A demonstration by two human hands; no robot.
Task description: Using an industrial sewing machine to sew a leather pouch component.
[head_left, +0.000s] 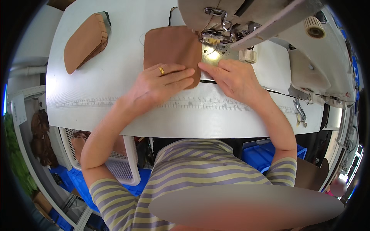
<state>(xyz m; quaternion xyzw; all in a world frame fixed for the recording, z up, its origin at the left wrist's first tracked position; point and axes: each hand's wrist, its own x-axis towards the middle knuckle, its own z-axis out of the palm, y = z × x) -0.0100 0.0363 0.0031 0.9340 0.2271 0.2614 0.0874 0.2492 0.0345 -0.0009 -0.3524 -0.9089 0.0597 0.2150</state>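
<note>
A brown rounded fabric or leather piece (167, 48) lies flat on the white table, its right edge by the needle area of a sewing machine (216, 34). My left hand (160, 82) rests on the piece's lower part, fingers stretched out flat and pointing right, a gold ring on one finger. Beside the right edge, my right hand (235, 79) lies over the metal plate. Its index fingertip touches the edge of the piece, and its other fingers are curled under. Whether anything is pinched beneath them is hidden.
A stack of similar brown pieces (86, 42) lies at the table's far left. Small thread snips (300, 109) lie near the right end, beyond a printed ruler strip (88, 102). Below the front edge are a white basket (133, 161) with brown pieces and a blue bin (256, 156).
</note>
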